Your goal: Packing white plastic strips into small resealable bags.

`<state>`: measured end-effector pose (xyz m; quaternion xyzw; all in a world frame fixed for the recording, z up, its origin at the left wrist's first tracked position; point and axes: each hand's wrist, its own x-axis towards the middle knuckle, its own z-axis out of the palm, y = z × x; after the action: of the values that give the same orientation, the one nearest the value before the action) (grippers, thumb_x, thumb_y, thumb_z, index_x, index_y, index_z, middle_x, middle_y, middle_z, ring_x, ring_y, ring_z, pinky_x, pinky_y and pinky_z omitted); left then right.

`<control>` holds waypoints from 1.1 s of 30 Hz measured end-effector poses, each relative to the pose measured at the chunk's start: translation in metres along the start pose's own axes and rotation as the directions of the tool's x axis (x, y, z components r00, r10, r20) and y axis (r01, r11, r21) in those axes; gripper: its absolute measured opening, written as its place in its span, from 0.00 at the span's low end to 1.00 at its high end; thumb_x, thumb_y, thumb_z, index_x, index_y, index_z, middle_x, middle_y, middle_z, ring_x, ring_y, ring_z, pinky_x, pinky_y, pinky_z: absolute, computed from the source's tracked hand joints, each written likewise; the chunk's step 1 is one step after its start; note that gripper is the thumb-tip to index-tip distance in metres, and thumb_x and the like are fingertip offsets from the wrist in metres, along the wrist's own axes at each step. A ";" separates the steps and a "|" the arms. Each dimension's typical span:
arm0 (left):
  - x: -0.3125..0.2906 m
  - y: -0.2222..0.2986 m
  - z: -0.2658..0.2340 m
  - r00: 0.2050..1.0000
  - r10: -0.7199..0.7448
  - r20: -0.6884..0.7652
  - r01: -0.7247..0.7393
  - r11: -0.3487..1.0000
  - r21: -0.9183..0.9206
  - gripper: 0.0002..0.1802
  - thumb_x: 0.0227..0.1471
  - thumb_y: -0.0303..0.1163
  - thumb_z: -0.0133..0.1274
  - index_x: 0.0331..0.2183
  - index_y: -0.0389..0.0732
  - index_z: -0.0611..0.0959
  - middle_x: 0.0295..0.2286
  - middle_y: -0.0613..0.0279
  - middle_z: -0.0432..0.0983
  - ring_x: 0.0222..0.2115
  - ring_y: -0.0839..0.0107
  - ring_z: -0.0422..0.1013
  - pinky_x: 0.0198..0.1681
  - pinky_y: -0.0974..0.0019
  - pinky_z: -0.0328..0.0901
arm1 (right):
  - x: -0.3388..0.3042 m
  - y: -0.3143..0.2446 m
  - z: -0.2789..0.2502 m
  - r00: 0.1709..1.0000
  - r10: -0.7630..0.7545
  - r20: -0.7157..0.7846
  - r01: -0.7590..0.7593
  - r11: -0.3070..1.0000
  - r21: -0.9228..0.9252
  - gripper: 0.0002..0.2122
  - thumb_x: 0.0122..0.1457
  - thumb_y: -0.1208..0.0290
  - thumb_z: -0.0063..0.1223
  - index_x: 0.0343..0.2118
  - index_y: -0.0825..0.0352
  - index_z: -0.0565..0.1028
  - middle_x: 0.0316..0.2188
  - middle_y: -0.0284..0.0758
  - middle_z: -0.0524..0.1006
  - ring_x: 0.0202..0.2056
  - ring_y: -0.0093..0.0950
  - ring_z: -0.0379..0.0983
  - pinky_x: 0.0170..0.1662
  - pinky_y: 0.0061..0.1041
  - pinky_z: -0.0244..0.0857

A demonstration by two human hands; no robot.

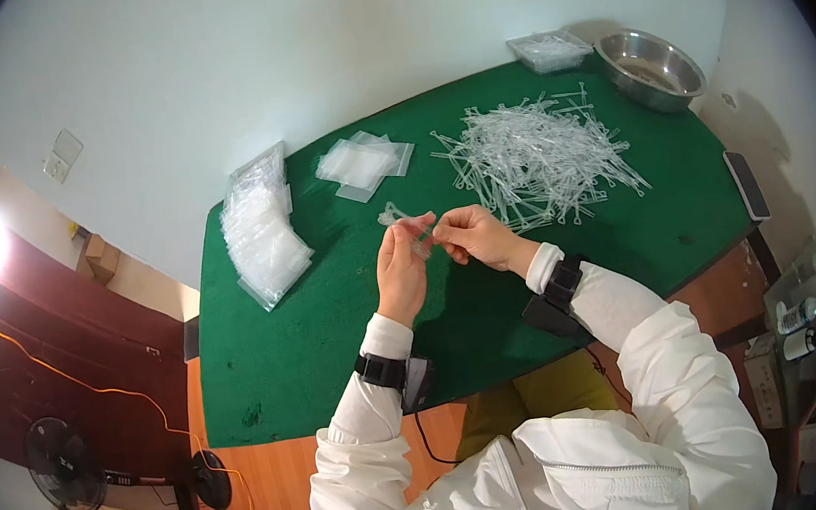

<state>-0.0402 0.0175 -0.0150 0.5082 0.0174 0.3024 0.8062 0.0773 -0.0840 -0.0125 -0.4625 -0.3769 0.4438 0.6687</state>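
My left hand (402,274) is closed around a small bunch of clear plastic sticks (389,213) whose rounded ends poke out above the fingers. Close beside it, my right hand (478,235) has thumb and forefinger pinched together at the bunch; what lies between those fingertips is too small to make out. To the right of the hands spreads a big loose pile of clear plastic sticks with looped ends (543,159). Several flat clear plastic bags (362,163) lie beyond my left hand. Farther left, a long fanned stack of clear bags (263,233) rests on the green tabletop (340,363).
At the back right stand a steel bowl (650,68) and a clear tray of plastic pieces (550,51). A white-and-dark flat device (747,185) sits at the right edge. A wall borders the far side. On the left are a fan (64,463) and an orange cable (80,381).
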 end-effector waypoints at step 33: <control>0.005 0.014 -0.019 0.943 0.124 -0.309 -0.118 0.992 0.037 0.13 0.60 0.40 0.36 0.30 0.41 0.69 0.20 0.70 0.59 0.21 0.78 0.57 0.28 0.72 0.56 | 0.003 -0.010 -0.025 0.894 -0.416 -0.168 0.040 0.447 -0.894 0.11 0.47 0.63 0.58 0.22 0.67 0.73 0.19 0.36 0.73 0.22 0.32 0.70 0.26 0.31 0.63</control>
<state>-0.0491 0.0396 -0.0117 0.4618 0.1155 0.4273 0.7687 0.1037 -0.0900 -0.0096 -0.7539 -0.4776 -0.0005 0.4511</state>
